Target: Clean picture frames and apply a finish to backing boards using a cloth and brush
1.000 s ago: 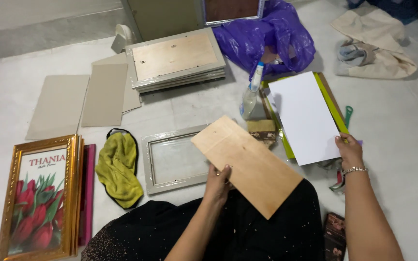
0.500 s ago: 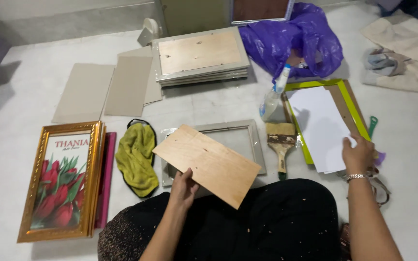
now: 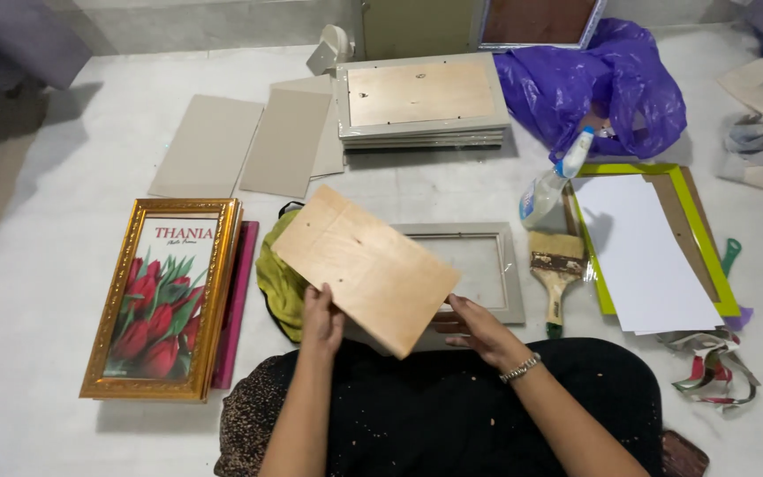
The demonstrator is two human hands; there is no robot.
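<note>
The pale grey floor (image 3: 64, 291) serves as your work surface, with materials laid out around your lap. Your left hand (image 3: 321, 316) grips the near corner of the rectangular plywood backing board (image 3: 366, 268), fingers closed on its edge; your right hand (image 3: 479, 329) touches its lower right edge, fingers loosely curled beneath. The board is held tilted above the empty grey picture frame (image 3: 487, 265) and is not seated in it. One gold-framed tulip print (image 3: 162, 296) lies finished at your left; a stack of grey frames (image 3: 421, 102) remains beyond.
</note>
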